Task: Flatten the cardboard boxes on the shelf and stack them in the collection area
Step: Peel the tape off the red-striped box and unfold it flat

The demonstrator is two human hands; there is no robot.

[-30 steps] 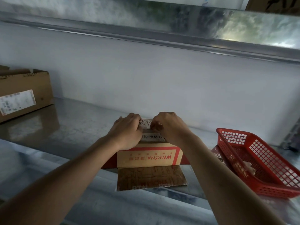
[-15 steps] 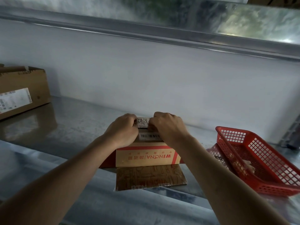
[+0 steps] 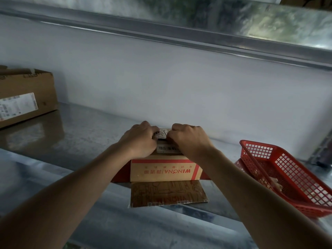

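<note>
Hands (image 3: 138, 141) (image 3: 188, 139) curled on small box (image 3: 165, 170) top, red basket (image 3: 287, 175) right, brown carton (image 3: 27, 96) far left

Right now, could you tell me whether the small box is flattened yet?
Not yet: the box stands upright, both hands working at its top.

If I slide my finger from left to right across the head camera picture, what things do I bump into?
Big brown box → left hand → right hand, both gripping the top of the small red-striped box → red basket.
</note>
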